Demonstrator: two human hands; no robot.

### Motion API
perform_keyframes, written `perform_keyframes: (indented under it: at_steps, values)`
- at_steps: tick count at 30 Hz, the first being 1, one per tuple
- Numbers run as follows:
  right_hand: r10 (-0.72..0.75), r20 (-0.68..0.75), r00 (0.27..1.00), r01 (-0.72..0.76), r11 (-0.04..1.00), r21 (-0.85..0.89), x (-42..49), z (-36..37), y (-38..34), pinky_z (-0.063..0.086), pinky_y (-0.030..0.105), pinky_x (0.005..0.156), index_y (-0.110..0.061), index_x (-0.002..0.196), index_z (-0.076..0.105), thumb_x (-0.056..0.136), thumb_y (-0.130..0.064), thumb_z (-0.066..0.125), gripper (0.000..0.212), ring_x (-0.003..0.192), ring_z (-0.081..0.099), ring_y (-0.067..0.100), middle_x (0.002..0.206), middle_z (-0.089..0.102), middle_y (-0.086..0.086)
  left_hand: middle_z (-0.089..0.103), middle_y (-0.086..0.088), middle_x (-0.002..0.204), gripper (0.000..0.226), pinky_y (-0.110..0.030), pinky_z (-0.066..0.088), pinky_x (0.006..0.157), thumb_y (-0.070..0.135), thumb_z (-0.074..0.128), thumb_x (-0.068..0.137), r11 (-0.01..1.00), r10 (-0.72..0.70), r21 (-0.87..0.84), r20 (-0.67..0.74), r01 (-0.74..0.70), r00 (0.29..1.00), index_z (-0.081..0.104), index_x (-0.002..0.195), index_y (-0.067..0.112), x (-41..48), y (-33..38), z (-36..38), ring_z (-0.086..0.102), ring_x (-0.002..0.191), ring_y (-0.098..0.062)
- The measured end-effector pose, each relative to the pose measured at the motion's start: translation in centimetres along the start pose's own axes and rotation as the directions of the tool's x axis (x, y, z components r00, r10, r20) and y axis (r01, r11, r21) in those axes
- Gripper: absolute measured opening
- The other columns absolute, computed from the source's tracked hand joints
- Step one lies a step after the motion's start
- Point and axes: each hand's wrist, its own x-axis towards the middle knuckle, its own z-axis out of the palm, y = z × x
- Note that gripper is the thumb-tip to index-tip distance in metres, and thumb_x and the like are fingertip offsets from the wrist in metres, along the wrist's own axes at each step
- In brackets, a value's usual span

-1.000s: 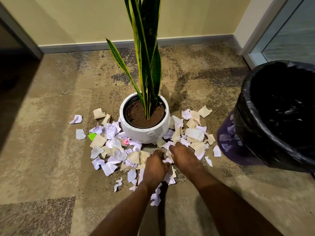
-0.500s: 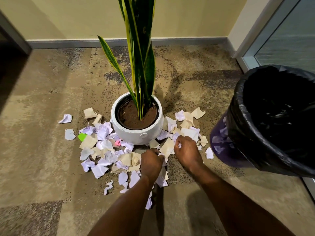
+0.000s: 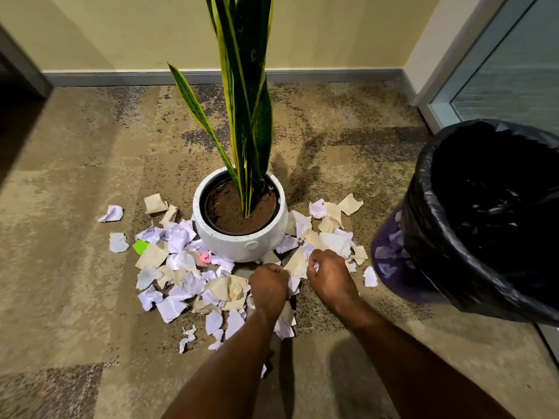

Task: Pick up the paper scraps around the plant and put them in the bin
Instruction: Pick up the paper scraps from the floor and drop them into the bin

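I find the torn white, lilac and tan paper scraps (image 3: 181,263) lying on the mottled tan carpet (image 3: 84,176), in an arc round the near side of the white round plant pot (image 3: 240,247). My left hand (image 3: 268,287) is fisted on scraps. My right hand (image 3: 329,278) pinches a white piece. I judge them light, limp and easily torn, so best bunched by the handful. They point every way, with no shared long axis. The black-lined bin (image 3: 423,207) stands to the right.

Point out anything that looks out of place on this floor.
Torn paper scraps litter the carpet around the front and both sides of the white plant pot, mostly white and tan, plus one green piece and one pink piece. The pot itself stands upright.
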Motion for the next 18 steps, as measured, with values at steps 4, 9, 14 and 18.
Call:
perform_keyframes:
  at_steps: [4,9,14,18]
  values:
    - [0.032,0.007,0.999,-0.032,0.999,0.020,-0.3,-0.3,0.4,0.051,0.031,0.067,-0.017,0.083,0.060,0.089,-0.015,0.052,0.010,0.075,0.057,0.018,0.087,0.060,0.006,0.073,-0.008,0.072,0.010,-0.019,0.044,0.064,0.014,0.071,0.081,1.000,-0.011,0.023,0.007,0.010,1.000,0.077,0.076,0.008,0.0,0.3,-0.3,0.064,0.062,-0.014]
    - [0.074,-0.009,0.997,-0.073,0.992,0.101,-0.2,-2.4,-0.7,0.051,0.029,0.061,-0.021,0.078,0.059,0.088,-0.015,0.057,0.012,0.071,0.059,0.016,0.086,0.061,0.004,0.073,-0.009,0.070,0.012,-0.027,0.053,0.068,0.017,0.072,0.083,0.999,0.042,-0.003,0.032,-0.042,0.999,0.077,0.076,0.009,-0.9,2.2,-0.9,0.068,0.066,-0.024]
    - [0.063,-0.069,0.996,-0.053,0.989,0.141,0.5,-6.5,-3.0,0.047,0.027,0.070,-0.014,0.079,0.065,0.086,-0.011,0.055,0.013,0.076,0.061,0.020,0.086,0.068,0.006,0.073,-0.009,0.068,0.014,-0.035,0.058,0.069,0.014,0.071,0.085,0.992,0.111,-0.062,0.050,-0.107,0.993,0.076,0.073,0.007,-2.3,5.6,-2.6,0.069,0.064,-0.027]
    - [0.070,-0.124,0.990,-0.046,0.981,0.186,0.3,-10.7,-5.0,0.040,0.023,0.067,-0.015,0.077,0.067,0.085,-0.010,0.056,0.015,0.073,0.059,0.017,0.084,0.071,0.003,0.075,-0.014,0.074,0.011,-0.039,0.058,0.077,0.015,0.072,0.082,0.983,0.169,-0.081,0.035,-0.166,0.985,0.078,0.079,0.006,-4.0,9.1,-4.7,0.072,0.074,-0.032]
